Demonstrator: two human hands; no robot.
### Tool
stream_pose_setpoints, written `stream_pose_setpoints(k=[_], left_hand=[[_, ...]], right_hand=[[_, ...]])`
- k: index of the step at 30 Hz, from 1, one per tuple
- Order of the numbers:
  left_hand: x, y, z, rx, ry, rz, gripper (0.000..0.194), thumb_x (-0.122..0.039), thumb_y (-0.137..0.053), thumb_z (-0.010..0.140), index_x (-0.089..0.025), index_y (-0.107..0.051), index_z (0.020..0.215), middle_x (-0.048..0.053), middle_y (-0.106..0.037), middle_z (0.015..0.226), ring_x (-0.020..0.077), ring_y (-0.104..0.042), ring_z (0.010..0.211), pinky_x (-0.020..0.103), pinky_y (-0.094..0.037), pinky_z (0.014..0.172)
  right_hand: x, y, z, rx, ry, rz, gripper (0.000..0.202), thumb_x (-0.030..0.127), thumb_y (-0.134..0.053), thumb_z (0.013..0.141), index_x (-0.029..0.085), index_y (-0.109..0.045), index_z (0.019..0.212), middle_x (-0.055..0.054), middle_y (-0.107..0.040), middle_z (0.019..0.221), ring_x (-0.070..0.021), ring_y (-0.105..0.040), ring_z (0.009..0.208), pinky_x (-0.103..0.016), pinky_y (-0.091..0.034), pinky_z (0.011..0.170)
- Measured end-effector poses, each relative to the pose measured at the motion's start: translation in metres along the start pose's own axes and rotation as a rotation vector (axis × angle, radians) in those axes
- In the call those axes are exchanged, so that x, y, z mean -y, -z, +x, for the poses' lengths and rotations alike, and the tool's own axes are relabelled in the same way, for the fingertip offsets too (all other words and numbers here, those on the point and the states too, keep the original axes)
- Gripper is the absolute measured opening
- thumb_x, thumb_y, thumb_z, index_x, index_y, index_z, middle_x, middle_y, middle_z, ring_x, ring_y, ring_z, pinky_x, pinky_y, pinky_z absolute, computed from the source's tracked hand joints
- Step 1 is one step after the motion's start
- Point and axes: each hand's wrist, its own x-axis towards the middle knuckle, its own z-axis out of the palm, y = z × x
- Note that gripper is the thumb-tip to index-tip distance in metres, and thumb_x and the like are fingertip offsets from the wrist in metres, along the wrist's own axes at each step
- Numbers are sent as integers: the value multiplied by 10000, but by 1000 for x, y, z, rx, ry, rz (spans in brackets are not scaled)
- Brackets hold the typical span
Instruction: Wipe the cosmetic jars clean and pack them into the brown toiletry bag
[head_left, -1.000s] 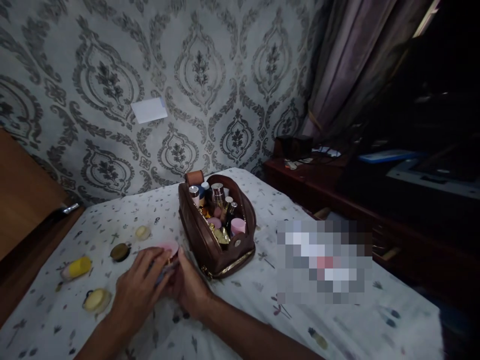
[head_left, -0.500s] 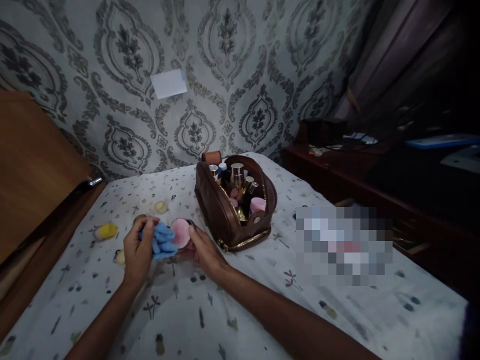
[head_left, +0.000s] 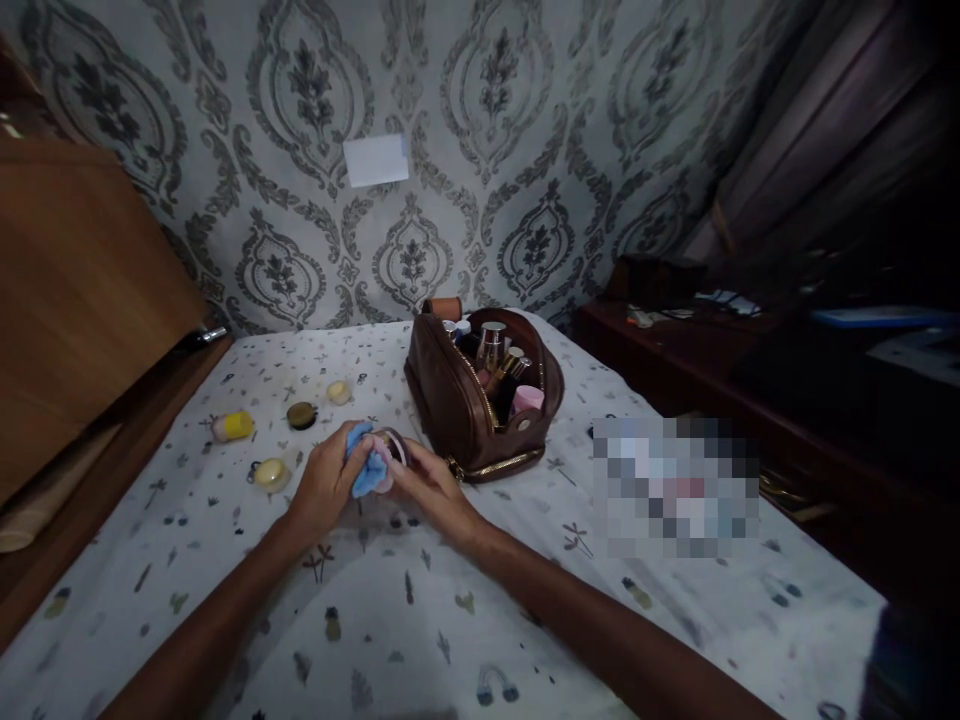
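My left hand point(head_left: 326, 480) is closed on a blue cloth point(head_left: 367, 473), which presses against a small round pink compact point(head_left: 395, 450). The compact is held by my right hand point(head_left: 435, 490), its fingers wrapped round the far side. Just beyond my hands stands an open brown bag point(head_left: 450, 400) with a gold zip, holding a silver-capped bottle point(head_left: 492, 345), a pink jar point(head_left: 527, 399) and several other cosmetics. Left of my hands lie a yellow-capped container point(head_left: 232, 427), a dark round container point(head_left: 301, 415) and two pale yellow round items, one of them near my left wrist point(head_left: 270, 474).
A white patterned sheet point(head_left: 409, 650) covers the surface. A blurred-out patch point(head_left: 675, 490) lies on it at the right. Brown wooden furniture point(head_left: 90, 310) stands at the left, a dark red desk point(head_left: 645, 350) at the right. Behind is a patterned wall with a white card point(head_left: 376, 161).
The view has shifted. My hands are closer together, and the cloth now meets the compact, which has turned so that its pink inside shows less. The dark round container has come into full view.
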Motion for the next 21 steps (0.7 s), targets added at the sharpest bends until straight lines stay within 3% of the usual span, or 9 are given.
stream_pose_setpoints(k=[3, 6, 12, 15, 18, 21], left_hand=[[-4, -4, -7, 54, 102, -115, 436, -573, -364, 994, -203, -556, 864, -3, -588, 738, 175, -563, 695, 292, -454, 678], [-4, -13, -11, 48, 130, -235, 468, -605, -367, 980, -197, -531, 821, -12, -548, 718, 163, -527, 679, 280, -437, 661], [-1, -18, -15, 15, 104, -370, 450, -565, -392, 998, -173, -608, 1042, 20, -619, 848, 184, -590, 796, 300, -470, 754], [1, -17, -17, -35, 2, -328, 416, -485, -391, 1024, -166, -641, 1117, 60, -656, 975, 202, -624, 920, 325, -484, 849], [5, -17, -19, -64, -208, -218, 357, -389, -404, 1036, -185, -656, 1186, 90, -662, 1106, 216, -619, 1052, 355, -485, 938], [7, -17, -21, -77, -415, -82, 332, -289, -433, 1031, -229, -622, 1298, 106, -625, 1243, 225, -581, 1168, 388, -482, 999]], right_hand=[[-6, 9, -5, -45, 50, 8, 613, 469, -863, 698, 270, -631, 1230, -33, -666, 1104, -195, -646, 988, -331, -557, 862], [-14, 17, -5, -75, 35, -21, 840, 399, -929, 609, 303, -547, 1351, -39, -633, 1153, -203, -654, 1014, -361, -548, 908], [-13, 20, -2, -18, 0, -131, 833, 416, -949, 548, 256, -587, 1281, -55, -655, 1128, -227, -653, 1012, -409, -534, 935], [-9, 18, -5, -29, 21, -233, 867, 391, -949, 555, 265, -559, 1319, -56, -635, 1140, -228, -641, 1019, -389, -535, 908], [-8, 17, -8, -43, 7, -265, 931, 386, -938, 584, 285, -495, 1397, -47, -610, 1130, -206, -634, 972, -361, -536, 876], [-8, 19, -7, -72, -10, -219, 813, 420, -906, 636, 271, -529, 1341, -22, -612, 1043, -184, -623, 924, -338, -528, 850]])
